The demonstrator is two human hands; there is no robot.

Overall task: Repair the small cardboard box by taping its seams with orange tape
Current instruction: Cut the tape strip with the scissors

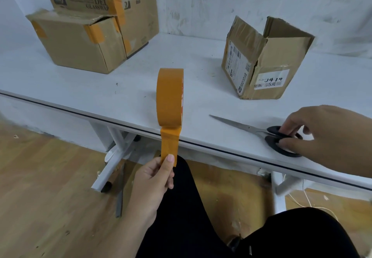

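Here the small cardboard box (pixel 261 62) stands open on the white surface (pixel 141 88), right of the orange tape roll (pixel 170 96). The left hand (pixel 155 179) pinches the tape's free end; the right hand (pixel 330 135) grasps the scissors (pixel 261 131).

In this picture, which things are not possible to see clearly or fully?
- Head view: the small cardboard box shows two outer faces; its inside is hidden by its flaps.
- Its label print is too small to read fully.
- The scissors handles are partly covered by the right hand.
- The tape strip's end is covered by the left hand.
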